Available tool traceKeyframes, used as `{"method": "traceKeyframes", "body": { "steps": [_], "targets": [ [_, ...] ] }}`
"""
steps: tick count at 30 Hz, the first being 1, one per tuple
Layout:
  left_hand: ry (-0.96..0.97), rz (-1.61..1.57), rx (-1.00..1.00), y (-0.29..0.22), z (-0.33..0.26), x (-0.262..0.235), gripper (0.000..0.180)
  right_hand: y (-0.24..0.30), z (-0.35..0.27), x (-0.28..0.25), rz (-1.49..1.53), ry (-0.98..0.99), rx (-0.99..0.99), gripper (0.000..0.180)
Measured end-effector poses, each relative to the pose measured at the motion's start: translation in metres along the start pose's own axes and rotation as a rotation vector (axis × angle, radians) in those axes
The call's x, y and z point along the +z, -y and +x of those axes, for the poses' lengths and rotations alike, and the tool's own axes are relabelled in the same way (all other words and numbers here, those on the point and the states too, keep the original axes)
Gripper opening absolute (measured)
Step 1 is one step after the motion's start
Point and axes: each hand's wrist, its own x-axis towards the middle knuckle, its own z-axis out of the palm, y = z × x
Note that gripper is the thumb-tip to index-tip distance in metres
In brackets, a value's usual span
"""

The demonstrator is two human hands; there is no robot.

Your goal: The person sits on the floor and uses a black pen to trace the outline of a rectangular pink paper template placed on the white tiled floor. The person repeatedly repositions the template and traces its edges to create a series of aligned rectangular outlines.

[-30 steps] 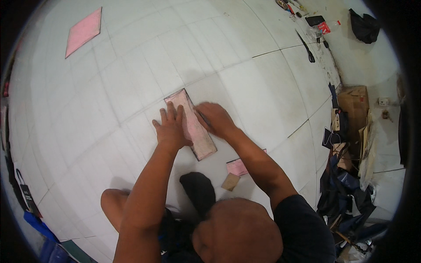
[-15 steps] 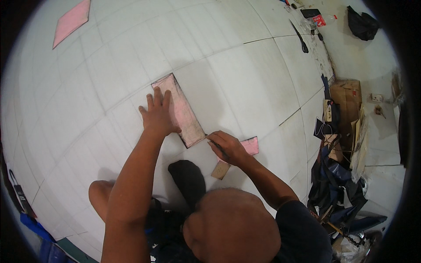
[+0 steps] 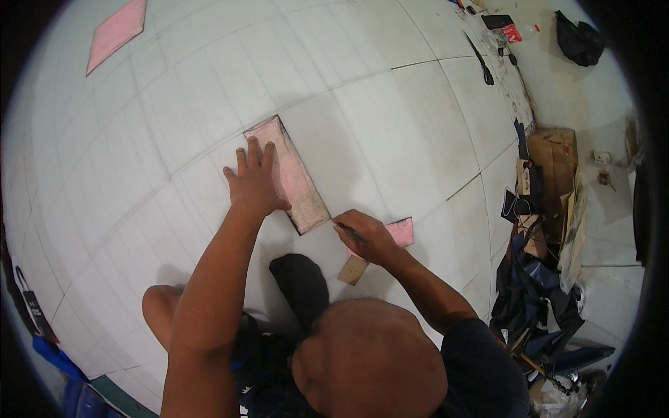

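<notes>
A person's bowed head (image 3: 369, 359) hides their lap. Just beyond, the right hand (image 3: 368, 237) grips a thin dark pencil (image 3: 348, 232) at the near corner of a long pink template (image 3: 287, 174) on white sheet material (image 3: 390, 118). The left hand (image 3: 254, 184) presses flat, fingers spread, on the template's left edge. A smaller pink piece (image 3: 401, 232) lies partly hidden behind the right hand.

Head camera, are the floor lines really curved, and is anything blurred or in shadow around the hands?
Head view: fisheye bends the tile lines toward a black rim; even light, a soft shadow beside the left hand on the pink template; right hand and pencil fairly sharp.
</notes>
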Motion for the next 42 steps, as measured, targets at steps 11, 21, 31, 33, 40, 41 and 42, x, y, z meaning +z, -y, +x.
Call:
{"method": "traceKeyframes", "body": {
  "steps": [11,21,31,33,40,41,42],
  "targets": [
    [-0.019,-0.001,0.014,-0.001,-0.001,-0.002,0.138,-0.015,0.033,-0.004,-0.207,0.176,0.138,0.036],
    [-0.073,-0.004,0.038,0.003,0.001,0.006,0.138,-0.003,0.152,-0.016,-0.226,0.083,0.1,0.042],
    [-0.092,0.011,0.039,0.002,-0.002,0.004,0.138,-0.009,0.233,-0.007,-0.1,-0.186,0.037,0.036],
    [-0.095,0.007,0.049,0.001,-0.002,0.003,0.137,-0.007,0.219,-0.003,0.017,-0.32,-0.004,0.033],
    [-0.052,0.012,0.033,0.002,-0.001,0.003,0.138,0.021,0.051,0.028,0.239,-0.175,0.333,0.032],
    [-0.049,0.024,0.032,0.003,0.0,0.004,0.139,0.028,0.032,0.035,0.291,-0.171,0.321,0.033],
    [-0.047,0.015,0.031,0.002,0.001,0.003,0.139,0.036,0.02,0.039,0.312,-0.152,0.391,0.032]
  ]
}}
